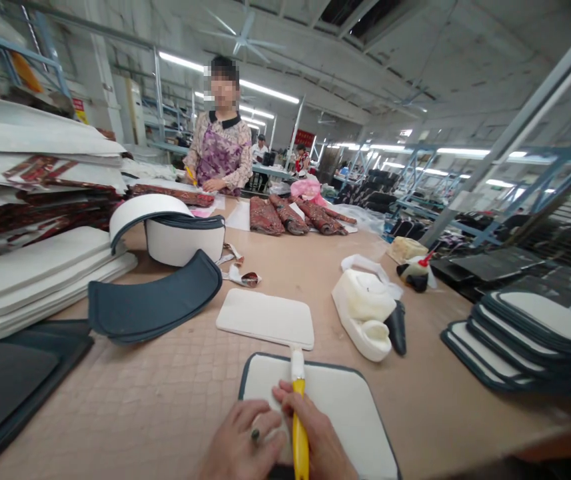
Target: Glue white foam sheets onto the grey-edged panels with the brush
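Note:
In my right hand (318, 430) is a paintbrush (299, 413) with a yellow handle, its pale bristles pointing away from me over the far edge of a panel. That panel (350, 407) is white with a dark blue border and lies flat before me. My left hand (250, 437), wearing a ring, is at the panel's near-left side, fingers curled and slightly blurred; what they hold, if anything, is hidden. Just beyond the brush tip lie white rounded boards (265, 317). Right of these stands a cut-open white plastic jug (365, 310).
Curved dark blue piece (155, 300), white boards (40, 267) and dark sheets (10, 380) lie left. Bordered panels (530, 340) are stacked right. A bottle with a red tip (418, 270) stands behind the jug. Across the table (165, 400), a person (222, 147) works near folded patterned fabric (265, 217).

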`<move>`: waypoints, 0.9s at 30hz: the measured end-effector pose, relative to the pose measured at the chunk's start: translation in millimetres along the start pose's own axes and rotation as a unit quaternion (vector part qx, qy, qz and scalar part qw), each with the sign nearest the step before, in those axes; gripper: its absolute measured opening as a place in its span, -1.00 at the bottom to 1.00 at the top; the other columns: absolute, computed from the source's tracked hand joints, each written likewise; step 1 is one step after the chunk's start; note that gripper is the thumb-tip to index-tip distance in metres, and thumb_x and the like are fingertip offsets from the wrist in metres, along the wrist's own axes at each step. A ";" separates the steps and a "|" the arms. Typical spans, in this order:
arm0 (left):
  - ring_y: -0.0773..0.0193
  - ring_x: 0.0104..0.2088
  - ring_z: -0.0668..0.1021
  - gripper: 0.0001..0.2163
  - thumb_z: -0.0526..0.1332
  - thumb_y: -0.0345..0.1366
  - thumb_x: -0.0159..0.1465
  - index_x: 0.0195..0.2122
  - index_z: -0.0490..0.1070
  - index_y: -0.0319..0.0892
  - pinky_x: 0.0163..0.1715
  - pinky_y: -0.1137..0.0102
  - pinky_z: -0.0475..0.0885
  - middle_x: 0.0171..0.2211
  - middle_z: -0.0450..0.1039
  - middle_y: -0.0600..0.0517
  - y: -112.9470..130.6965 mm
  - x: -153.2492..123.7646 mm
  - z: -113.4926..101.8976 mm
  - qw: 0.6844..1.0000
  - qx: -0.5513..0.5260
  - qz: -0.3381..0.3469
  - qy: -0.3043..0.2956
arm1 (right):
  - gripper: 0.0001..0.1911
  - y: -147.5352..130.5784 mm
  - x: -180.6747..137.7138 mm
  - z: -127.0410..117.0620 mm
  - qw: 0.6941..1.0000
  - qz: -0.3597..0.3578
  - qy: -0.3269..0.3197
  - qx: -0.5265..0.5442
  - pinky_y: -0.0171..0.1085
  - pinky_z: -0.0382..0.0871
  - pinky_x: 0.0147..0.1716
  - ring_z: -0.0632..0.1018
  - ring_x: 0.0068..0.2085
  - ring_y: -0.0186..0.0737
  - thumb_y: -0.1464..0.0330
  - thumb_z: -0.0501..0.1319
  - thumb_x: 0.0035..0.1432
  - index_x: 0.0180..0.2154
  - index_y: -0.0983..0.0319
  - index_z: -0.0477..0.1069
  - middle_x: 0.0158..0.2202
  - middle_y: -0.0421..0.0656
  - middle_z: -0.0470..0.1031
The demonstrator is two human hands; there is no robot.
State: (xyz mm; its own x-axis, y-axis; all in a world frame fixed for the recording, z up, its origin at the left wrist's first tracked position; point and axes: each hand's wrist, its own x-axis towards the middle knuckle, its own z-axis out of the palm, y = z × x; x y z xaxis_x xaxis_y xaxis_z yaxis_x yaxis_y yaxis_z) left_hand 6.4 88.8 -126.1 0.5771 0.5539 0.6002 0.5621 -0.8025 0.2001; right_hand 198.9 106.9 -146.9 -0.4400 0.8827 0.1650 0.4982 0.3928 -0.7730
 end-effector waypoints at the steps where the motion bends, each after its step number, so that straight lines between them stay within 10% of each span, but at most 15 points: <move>1: 0.22 -0.10 0.38 -0.76 0.09 -0.46 0.19 -0.12 0.31 -0.14 -0.09 0.37 0.33 -0.14 0.42 0.03 -2.0 3.8 4.7 1.000 -0.003 -0.025 -0.005 | -0.63 -0.1 0.5 -1.6 1.000 0.002 0.000 0.014 -0.23 0.25 0.06 0.32 0.11 -0.18 0.44 0.08 0.08 -0.03 0.21 0.30 0.04 -0.02 0.36; 6: 0.22 -0.01 0.32 -0.60 0.19 -0.54 -0.01 -0.14 0.28 -0.09 -0.01 0.35 0.28 -0.08 0.36 0.11 -9.1 6.4 17.0 0.984 -0.044 -0.125 -0.116 | -0.60 9.5 0.4 -0.1 1.000 0.001 -0.015 0.022 -0.26 0.15 0.11 0.26 0.15 -0.25 0.54 -0.01 0.08 -0.04 0.19 0.29 0.05 -0.09 0.36; 14: 0.22 -0.06 0.35 -0.52 0.15 -0.50 -0.01 -0.03 0.24 -0.07 -0.11 0.42 0.33 -0.10 0.38 0.09 -27.3 -4.7 31.8 0.998 0.034 -0.011 -0.045 | -0.65 12.3 -3.1 -27.0 0.998 0.047 0.010 0.038 -0.22 0.27 0.03 0.36 0.08 -0.15 0.43 0.08 0.10 -0.04 0.15 0.36 0.03 -0.03 0.38; 22: 0.19 -0.10 0.35 -0.52 0.23 -0.44 -0.02 -0.03 0.26 -0.06 -0.14 0.38 0.33 -0.12 0.35 0.08 -28.3 -2.3 29.9 0.991 0.027 -0.052 -0.120 | -0.67 41.3 -19.8 -67.3 0.930 0.253 0.196 0.178 -0.16 0.28 0.04 0.42 0.02 -0.11 0.19 0.02 0.15 -0.23 0.21 0.46 -0.08 -0.11 0.47; 27: 0.12 -0.09 0.39 -0.80 0.17 -0.33 0.14 -0.19 0.37 -0.21 -0.12 0.27 0.35 -0.10 0.39 -0.05 -2.6 39.1 39.1 0.978 0.035 -0.050 -0.200 | -0.69 56.9 -31.6 -60.4 0.969 0.151 0.193 0.028 -0.21 0.23 0.08 0.41 0.04 -0.11 0.36 0.09 0.05 -0.15 0.17 0.46 -0.05 -0.18 0.45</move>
State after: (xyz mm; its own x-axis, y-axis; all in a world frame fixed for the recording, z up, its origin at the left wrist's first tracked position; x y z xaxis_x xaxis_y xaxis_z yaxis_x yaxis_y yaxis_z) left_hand 50.7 121.2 -133.5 0.6943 0.6830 0.2267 0.6591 -0.7300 0.1808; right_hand 286.3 117.0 -159.1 0.0361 0.9902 0.1346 0.5146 0.0970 -0.8519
